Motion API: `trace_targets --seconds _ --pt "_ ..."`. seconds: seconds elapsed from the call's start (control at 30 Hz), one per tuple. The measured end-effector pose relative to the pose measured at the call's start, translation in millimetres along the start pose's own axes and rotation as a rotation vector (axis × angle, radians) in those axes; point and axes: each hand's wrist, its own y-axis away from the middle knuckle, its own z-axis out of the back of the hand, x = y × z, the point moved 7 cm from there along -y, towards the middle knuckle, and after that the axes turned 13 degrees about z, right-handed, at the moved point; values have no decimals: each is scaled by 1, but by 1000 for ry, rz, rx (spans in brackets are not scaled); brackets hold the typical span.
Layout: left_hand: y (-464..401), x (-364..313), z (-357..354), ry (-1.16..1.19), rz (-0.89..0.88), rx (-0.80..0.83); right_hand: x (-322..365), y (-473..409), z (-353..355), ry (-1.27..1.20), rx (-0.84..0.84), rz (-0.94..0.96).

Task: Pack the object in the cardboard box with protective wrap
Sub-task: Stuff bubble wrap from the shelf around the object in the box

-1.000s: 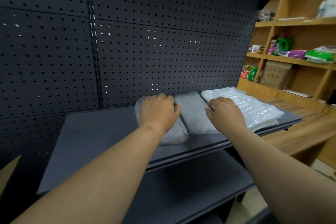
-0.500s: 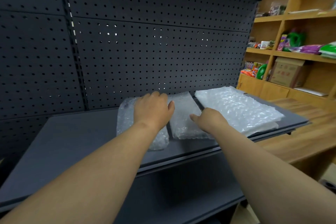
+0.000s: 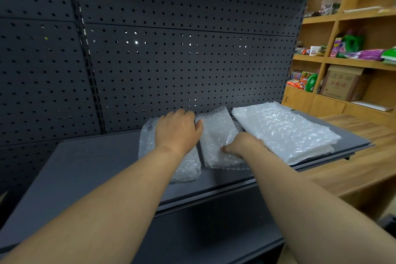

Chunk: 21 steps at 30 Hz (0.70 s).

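Note:
Three lots of bubble wrap lie on a dark metal shelf (image 3: 85,167). My left hand (image 3: 177,133) rests palm down on the left bubble wrap sheet (image 3: 188,169), fingers reaching towards its far edge. The middle bubble wrap sheet (image 3: 216,130) lies right beside it. My right hand (image 3: 244,146) grips this middle sheet at its right side, fingers curled and tucked out of sight, thumb on top. A larger folded bubble wrap stack (image 3: 282,130) lies to the right, touching my right hand. No object for packing is visible.
A black pegboard wall (image 3: 171,60) closes off the back. A lower dark shelf (image 3: 214,231) juts out below. To the right are a wooden counter (image 3: 353,167) and wooden shelves (image 3: 317,58) with goods and a cardboard box (image 3: 340,83).
My right hand has moved left and nearer, off the large stack's edge, and closed on the middle sheet's right side. My left hand stays on the left sheet. The view has shifted slightly.

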Motion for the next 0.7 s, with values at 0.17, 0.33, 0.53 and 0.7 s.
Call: trace_targets --seconds 0.17,0.33,0.53,0.7 --pt "-2 4 0 15 2 -1 7 -1 -3 -94 17 25" --pt "-2 10 6 -22 -13 -12 18 12 12 -191 -49 96" --pt "-1 22 23 -4 5 -53 29 27 55 -380 -236 203" --pt "7 38 39 3 25 -87 41 39 79 -537 -346 247"
